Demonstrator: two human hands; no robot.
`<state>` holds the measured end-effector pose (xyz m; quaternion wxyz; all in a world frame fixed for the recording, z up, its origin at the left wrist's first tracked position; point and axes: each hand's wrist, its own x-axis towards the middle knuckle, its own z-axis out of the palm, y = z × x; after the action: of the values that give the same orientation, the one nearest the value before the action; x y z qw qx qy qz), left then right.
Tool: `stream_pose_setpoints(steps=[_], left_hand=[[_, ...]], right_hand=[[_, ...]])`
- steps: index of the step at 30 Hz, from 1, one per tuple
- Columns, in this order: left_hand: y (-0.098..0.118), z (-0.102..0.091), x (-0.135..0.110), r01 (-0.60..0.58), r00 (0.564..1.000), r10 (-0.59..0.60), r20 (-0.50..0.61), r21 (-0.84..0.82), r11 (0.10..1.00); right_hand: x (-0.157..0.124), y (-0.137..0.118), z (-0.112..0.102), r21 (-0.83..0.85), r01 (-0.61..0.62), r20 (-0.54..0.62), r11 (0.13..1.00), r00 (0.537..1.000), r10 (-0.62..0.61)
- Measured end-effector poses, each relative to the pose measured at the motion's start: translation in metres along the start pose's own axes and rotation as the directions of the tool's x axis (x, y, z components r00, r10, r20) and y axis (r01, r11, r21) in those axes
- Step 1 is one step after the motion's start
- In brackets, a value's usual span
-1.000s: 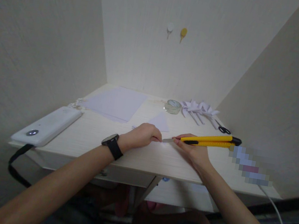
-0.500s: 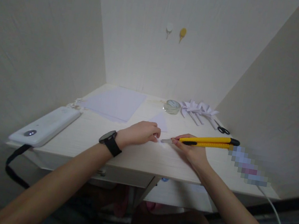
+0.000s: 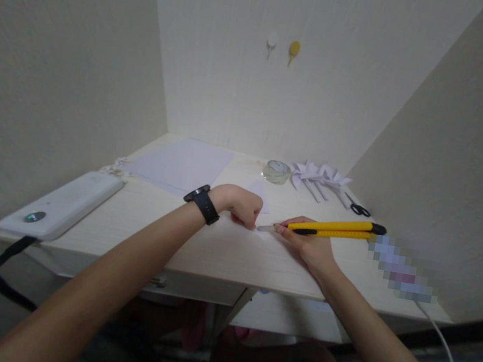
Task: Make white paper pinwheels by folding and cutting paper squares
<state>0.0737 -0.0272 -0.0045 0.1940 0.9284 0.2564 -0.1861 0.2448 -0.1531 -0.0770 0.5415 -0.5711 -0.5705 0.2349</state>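
Observation:
My right hand (image 3: 311,245) grips a yellow utility knife (image 3: 330,227), its blade out and pointing left, low over the desk. Just left of the blade tip is my left hand (image 3: 243,206), wrist bent and fingers curled down to the desktop; a black watch is on that wrist. Whatever those fingers pinch is hidden or too small to name. Behind the left hand lies a small piece of white paper (image 3: 262,192), partly covered by it.
White paper sheets (image 3: 180,161) lie at the back left. A tape roll (image 3: 276,172), paper pinwheels (image 3: 318,178) and black scissors (image 3: 359,210) are at the back right. A white power bank (image 3: 63,207) sits at the left edge, a blurred-out object (image 3: 398,269) at the right.
My left hand has rolled over, its wrist rising and shifting right, with its fingertips now pointing down beside the blade tip. The right hand and knife have hardly moved.

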Motion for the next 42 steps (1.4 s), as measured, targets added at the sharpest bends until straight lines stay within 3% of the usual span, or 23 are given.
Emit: stream_pose_setpoints(steps=[5,13,21,28,42], left_hand=[[0.001,-0.011,0.013,0.073,0.988,-0.055,0.147,-0.118,0.99],[0.009,-0.017,0.021,0.139,0.974,-0.122,0.192,-0.076,0.987],[0.006,-0.011,0.021,0.126,0.979,-0.104,0.176,-0.12,0.985],[0.002,-0.006,0.019,0.123,0.985,-0.084,0.153,-0.263,0.957],[-0.002,-0.003,0.016,0.026,0.997,-0.005,0.08,-0.264,0.964]], right_hand=[[-0.001,-0.002,0.0,-0.015,0.007,0.002,1.0,1.0,-0.007],[-0.002,-0.005,0.002,-0.029,0.005,-0.012,1.0,1.0,-0.005],[-0.002,0.001,0.006,-0.061,0.005,-0.064,0.998,0.998,-0.009],[-0.004,-0.001,0.006,-0.073,-0.001,-0.072,0.997,0.997,-0.004],[-0.003,-0.002,0.005,-0.108,0.013,-0.05,0.994,0.999,-0.019]])
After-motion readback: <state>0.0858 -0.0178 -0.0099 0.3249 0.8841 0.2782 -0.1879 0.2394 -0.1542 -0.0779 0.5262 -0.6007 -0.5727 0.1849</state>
